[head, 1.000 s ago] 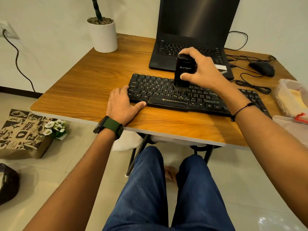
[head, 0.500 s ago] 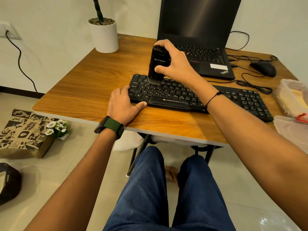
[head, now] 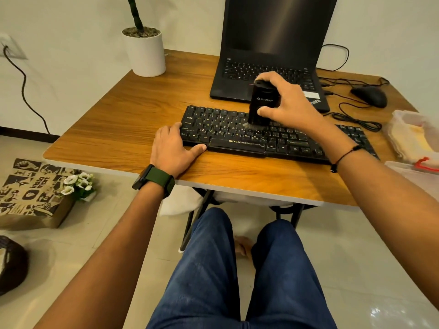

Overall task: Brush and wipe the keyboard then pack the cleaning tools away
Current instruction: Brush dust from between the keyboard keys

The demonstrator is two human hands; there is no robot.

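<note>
A black keyboard (head: 225,132) lies across the wooden table (head: 123,119) in front of me. My right hand (head: 287,108) grips a black cleaning brush (head: 261,103) held upright, its bristles touching the keys near the keyboard's middle. My left hand (head: 173,148) rests flat on the table at the keyboard's left front corner, fingers against its left edge and thumb along its front edge. A clear plastic pouch with yellow cloth (head: 413,136) lies at the table's right edge.
An open black laptop (head: 273,51) stands behind the keyboard. A black mouse (head: 369,96) and its looped cables lie at the back right. A white plant pot (head: 145,52) stands at the back left. A printed paper bag (head: 31,191) sits on the floor.
My right hand has swept the brush from the keyboard's left part back rightward to its middle. The left hand has stayed in place.
</note>
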